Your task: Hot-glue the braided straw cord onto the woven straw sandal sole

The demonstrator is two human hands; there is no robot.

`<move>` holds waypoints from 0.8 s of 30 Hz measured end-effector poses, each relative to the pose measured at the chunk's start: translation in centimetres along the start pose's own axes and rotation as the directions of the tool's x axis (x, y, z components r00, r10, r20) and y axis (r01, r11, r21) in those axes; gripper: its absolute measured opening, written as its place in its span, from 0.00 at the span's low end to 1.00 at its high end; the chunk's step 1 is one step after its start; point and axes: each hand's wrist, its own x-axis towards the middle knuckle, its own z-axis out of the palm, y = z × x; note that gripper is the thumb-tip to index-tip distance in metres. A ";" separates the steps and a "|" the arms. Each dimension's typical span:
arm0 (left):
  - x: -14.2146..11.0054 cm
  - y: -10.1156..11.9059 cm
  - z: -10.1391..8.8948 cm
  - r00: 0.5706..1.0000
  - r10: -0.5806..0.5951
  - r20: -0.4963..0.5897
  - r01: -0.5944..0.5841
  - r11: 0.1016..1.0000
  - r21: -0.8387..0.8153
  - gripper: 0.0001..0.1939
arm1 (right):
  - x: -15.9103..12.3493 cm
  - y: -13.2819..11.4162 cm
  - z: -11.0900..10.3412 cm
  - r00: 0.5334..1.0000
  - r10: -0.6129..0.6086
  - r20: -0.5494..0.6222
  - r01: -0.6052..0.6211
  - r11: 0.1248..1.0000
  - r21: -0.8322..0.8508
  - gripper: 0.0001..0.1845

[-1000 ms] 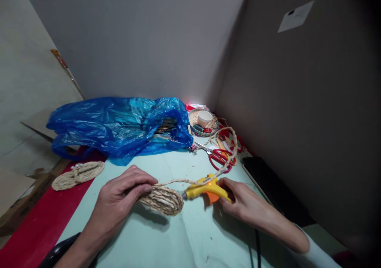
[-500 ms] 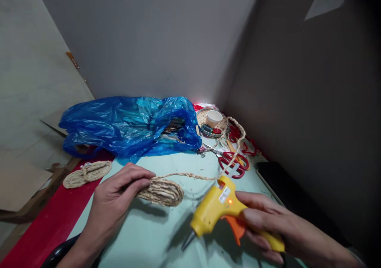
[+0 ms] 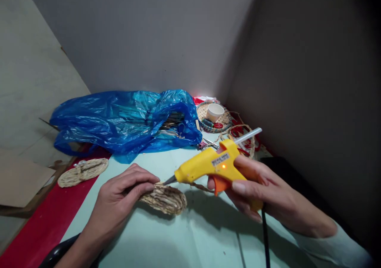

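My left hand pinches the near end of a coiled oval of braided straw cord, held a little above the pale green table cover. In my right hand is a yellow glue gun with an orange trigger and a lit orange lamp. Its dark nozzle tip meets or nearly meets the upper edge of the coil, close to my left fingertips. A clear glue stick juts from the gun's back. The loose cord runs behind the gun, partly hidden.
A blue plastic bag lies at the back. Beside it, a woven basket holds a white cup. Scissors lie partly hidden behind the gun. A finished-looking straw oval rests on the red strip at left. A black cable hangs from the gun.
My right hand has raised and turned the glue gun, bringing its nozzle left and up to the coil. My left hand still holds the coil, which tilts slightly more.
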 end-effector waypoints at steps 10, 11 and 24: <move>0.1 0.3 0.7 0.970 0.204 0.135 -0.204 0.979 -0.017 0.13 | -0.5 1.2 -1.2 0.990 -0.088 -0.113 0.006 0.812 -0.584 0.19; 0.1 0.3 0.7 0.967 0.216 0.137 -0.216 0.976 -0.019 0.12 | -0.7 1.3 -1.2 0.990 -0.094 -0.101 0.012 0.786 -0.618 0.18; -0.5 0.1 0.7 0.957 0.248 0.151 -0.250 0.968 -0.005 0.10 | -1.7 2.8 -1.3 0.906 -0.424 0.014 0.295 0.606 -0.739 0.17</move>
